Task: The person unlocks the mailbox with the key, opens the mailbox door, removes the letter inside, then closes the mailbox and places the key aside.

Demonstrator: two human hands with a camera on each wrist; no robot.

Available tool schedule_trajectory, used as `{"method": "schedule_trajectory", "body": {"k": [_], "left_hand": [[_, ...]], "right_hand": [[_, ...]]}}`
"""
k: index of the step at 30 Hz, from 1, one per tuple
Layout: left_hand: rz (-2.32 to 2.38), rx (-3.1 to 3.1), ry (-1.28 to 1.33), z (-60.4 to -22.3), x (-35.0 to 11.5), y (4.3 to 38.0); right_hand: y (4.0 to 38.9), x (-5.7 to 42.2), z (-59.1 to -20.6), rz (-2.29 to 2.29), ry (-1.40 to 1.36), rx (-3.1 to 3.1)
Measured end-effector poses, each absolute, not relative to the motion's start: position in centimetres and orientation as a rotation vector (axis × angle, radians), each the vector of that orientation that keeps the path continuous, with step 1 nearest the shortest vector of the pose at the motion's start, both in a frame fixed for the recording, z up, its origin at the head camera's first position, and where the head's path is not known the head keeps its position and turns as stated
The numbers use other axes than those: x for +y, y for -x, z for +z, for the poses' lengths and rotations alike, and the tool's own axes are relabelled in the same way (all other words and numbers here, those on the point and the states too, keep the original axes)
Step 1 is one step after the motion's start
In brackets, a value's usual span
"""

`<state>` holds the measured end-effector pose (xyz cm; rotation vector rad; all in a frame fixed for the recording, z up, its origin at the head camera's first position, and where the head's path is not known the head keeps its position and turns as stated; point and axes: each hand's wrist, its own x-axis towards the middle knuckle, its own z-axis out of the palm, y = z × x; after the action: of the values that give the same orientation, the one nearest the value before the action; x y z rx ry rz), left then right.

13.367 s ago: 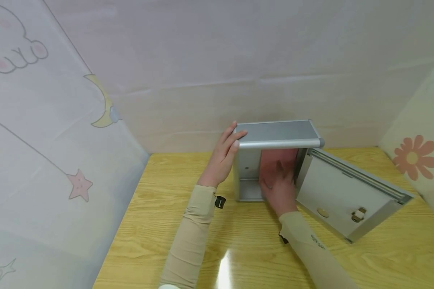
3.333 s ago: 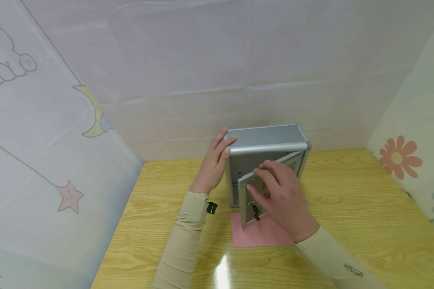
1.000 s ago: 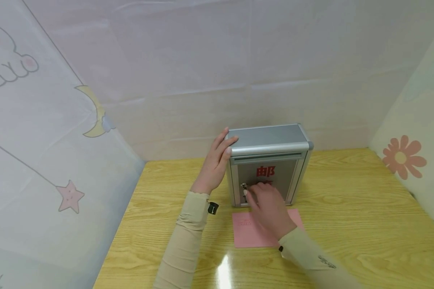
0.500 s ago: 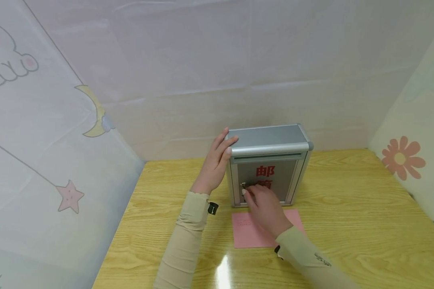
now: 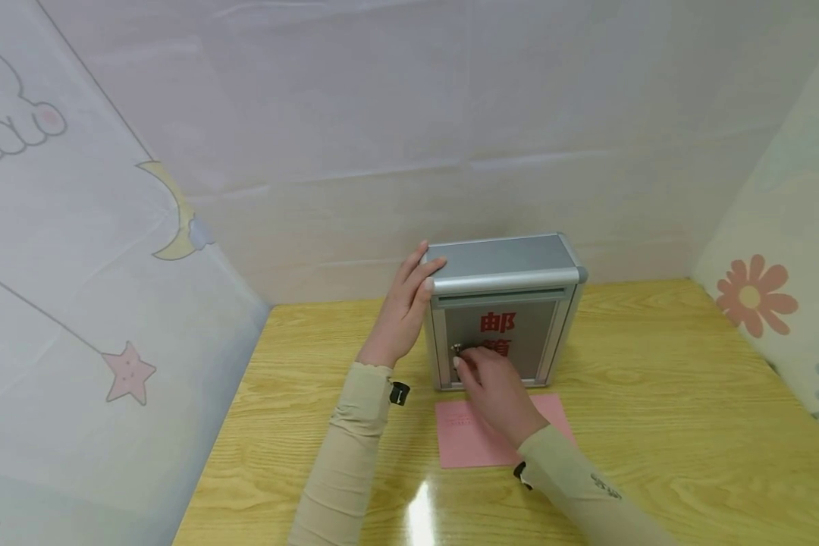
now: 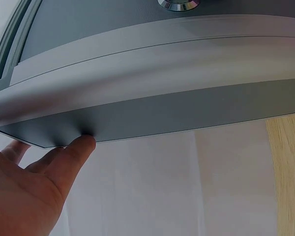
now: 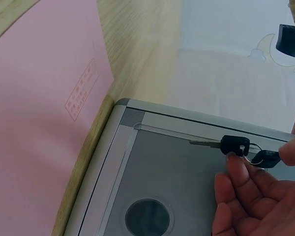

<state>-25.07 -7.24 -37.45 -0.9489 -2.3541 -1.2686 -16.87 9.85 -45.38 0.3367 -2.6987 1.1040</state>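
A grey metal mailbox (image 5: 505,258) with red characters stands upright on the table, its front door (image 5: 532,341) closed. My left hand (image 5: 403,315) rests on its upper left corner, fingers stretched over the edge; in the left wrist view the thumb (image 6: 81,152) touches the side panel. At the lock (image 5: 456,347), low on the door's left, my right hand (image 5: 498,383) pinches a black-headed key (image 7: 266,159). Linked to it by a ring, a second key (image 7: 229,144) lies against the fingers, blade bare. A pink envelope (image 5: 471,447) lies flat before the mailbox, partly under my right forearm.
The wooden table (image 5: 655,394) runs to a pale fabric backdrop (image 5: 355,182) behind the mailbox. Printed side panels flank it, with a pink star (image 5: 130,371) at left and a red flower (image 5: 757,296) at right.
Earlier the door hung wide and my right hand reached inside at the pink envelope. The envelope came out onto the table, the door swung closed, and my right hand moved to the key.
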Motion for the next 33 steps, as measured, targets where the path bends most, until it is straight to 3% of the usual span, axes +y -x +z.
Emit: {"method": "schedule_trajectory", "body": {"k": [18, 33], "left_hand": [[-1.276, -2.358, 0.952, -37.32, -7.35, 25.0], [-1.285, -2.371, 0.954, -37.44, -7.28, 24.96]], "right_hand": [[17.05, 10.22, -44.94, 1.29, -0.226, -2.747], [16.98, 9.97, -44.84, 0.83, -0.343, -2.623]]}}
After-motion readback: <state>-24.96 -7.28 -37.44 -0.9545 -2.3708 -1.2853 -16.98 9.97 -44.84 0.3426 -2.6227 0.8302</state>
